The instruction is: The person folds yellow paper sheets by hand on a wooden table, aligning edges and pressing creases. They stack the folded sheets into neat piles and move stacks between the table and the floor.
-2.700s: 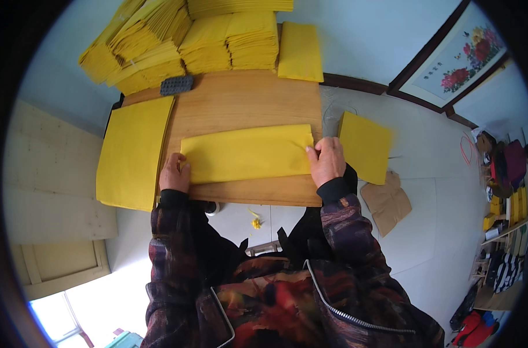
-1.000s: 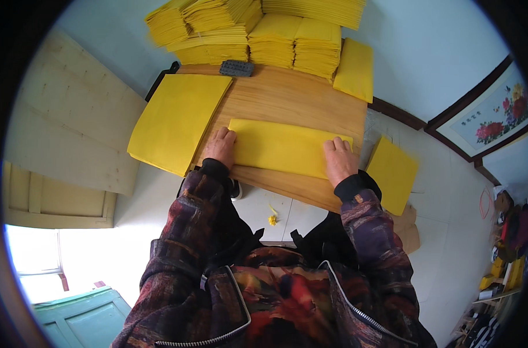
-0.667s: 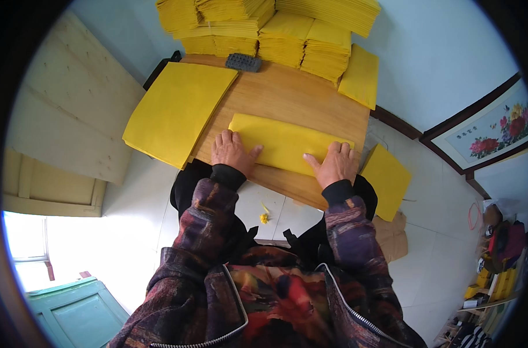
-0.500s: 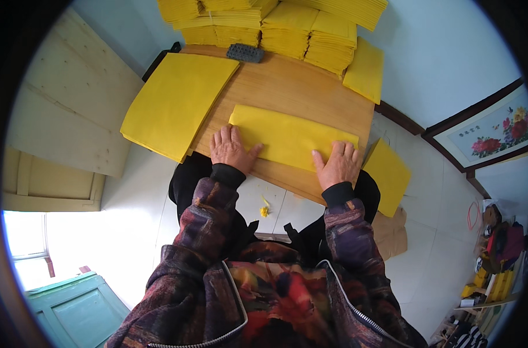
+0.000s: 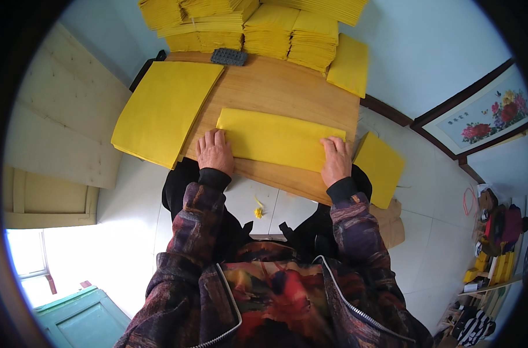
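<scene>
A long folded sheet of yellow paper (image 5: 281, 139) lies across the wooden table in front of me. My left hand (image 5: 215, 153) is at its left end, fingers bent and close together against the short edge. Over the right end, my right hand (image 5: 336, 159) has its fingertips curled on the paper near the corner. Both hands look closed on the ends, though the thumbs are mostly hidden. To the left, a stack of flat yellow sheets (image 5: 165, 110) overhangs the table's edge.
Tall piles of folded yellow paper (image 5: 267, 32) line the back of the wooden table (image 5: 275, 75). A dark grey textured block (image 5: 229, 57) rests before them. More yellow sheets (image 5: 380, 168) stand right of the table. A small yellow scrap (image 5: 258, 212) lies on the floor.
Both hands have gone from lying spread on the folded paper to curling at its two ends; the thumbs have drawn in. The whole view has shifted slightly.
</scene>
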`<state>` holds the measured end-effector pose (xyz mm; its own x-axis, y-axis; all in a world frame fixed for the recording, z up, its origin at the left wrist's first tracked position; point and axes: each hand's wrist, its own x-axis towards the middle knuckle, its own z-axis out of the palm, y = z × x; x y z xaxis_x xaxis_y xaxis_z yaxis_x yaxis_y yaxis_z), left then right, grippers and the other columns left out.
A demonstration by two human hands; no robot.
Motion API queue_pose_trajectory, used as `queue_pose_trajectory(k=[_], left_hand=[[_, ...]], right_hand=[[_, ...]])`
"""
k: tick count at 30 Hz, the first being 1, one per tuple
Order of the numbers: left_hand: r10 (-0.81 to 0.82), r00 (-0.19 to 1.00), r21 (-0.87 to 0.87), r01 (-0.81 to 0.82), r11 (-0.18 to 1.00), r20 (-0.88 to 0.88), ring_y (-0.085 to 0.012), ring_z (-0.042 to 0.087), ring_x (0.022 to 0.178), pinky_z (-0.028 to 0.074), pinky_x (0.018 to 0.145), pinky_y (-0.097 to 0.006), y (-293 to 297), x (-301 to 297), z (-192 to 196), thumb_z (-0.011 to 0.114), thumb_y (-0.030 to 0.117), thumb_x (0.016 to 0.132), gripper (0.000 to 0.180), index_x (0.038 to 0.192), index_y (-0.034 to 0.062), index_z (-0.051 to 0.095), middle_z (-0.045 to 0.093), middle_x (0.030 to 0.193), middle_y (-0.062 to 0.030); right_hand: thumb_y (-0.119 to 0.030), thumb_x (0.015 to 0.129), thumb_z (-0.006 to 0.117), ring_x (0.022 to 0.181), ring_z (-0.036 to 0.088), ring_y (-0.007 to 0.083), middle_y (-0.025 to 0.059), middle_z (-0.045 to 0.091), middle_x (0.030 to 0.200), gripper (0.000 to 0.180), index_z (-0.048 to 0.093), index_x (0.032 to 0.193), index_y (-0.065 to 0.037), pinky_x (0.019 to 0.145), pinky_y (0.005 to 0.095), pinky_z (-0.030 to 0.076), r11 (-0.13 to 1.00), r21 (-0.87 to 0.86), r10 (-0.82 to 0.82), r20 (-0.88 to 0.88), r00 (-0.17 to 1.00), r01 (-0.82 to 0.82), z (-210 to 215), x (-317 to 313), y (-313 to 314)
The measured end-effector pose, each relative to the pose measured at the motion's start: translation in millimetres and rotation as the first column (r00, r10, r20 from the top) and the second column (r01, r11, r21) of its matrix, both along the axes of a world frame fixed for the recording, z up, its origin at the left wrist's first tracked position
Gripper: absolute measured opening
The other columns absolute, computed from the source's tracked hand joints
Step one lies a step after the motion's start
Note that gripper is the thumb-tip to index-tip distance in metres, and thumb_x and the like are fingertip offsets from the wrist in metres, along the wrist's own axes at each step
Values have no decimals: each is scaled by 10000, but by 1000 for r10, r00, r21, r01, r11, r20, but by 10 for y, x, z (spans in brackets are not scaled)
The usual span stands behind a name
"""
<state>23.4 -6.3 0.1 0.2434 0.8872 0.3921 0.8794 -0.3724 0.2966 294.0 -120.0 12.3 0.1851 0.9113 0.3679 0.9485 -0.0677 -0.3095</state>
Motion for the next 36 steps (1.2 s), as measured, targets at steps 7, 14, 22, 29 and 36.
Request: queue_pose_trajectory(k=[7,14,22,29,36], left_hand=[[9,1000,-4,-9,1000,-2,-298,469,1066,347,955,-413,31,0,-57,534,130,816,280,1089,71,545,522,1142,-87],[3,1000,-4,-3,1000,-25,-311,474,1055,356,940,-416,26,6,-66,509,108,833,257,1085,71,545,520,1148,-95],[-28,1000,7,29,1000,-11,-324,469,1064,365,938,-426,36,-20,-54,537,91,810,286,1095,65,541,516,1155,-107],[-56,998,-5,56,998,5,-335,467,1054,372,932,-428,35,-48,-39,539,71,796,305,1101,56,536,512,1152,-120],[-101,994,19,100,995,41,-337,469,1047,373,925,-429,42,-66,-43,537,73,795,296,1091,56,540,513,1148,-121]], right_hand=[[117,678,515,1140,457,348,135,515,1187,449,545,1102,-27,956,383,394,992,124,22,-214,977,4,144,92,-139],[-337,796,638,1343,267,283,96,346,1413,606,450,1293,-45,1087,478,223,943,-29,332,22,943,-331,41,-1041,-17],[-505,783,621,1396,144,259,85,204,1499,839,285,1408,-58,1124,458,102,950,-152,269,-55,962,-274,-136,-1025,156],[-539,751,634,1408,87,299,154,132,1515,928,250,1417,-19,1121,491,61,966,-248,65,-65,996,-79,-92,-670,-47],[-514,766,632,1398,111,310,161,137,1508,929,211,1423,-9,1115,476,111,950,-284,-134,-1,991,128,-37,-134,-341]])
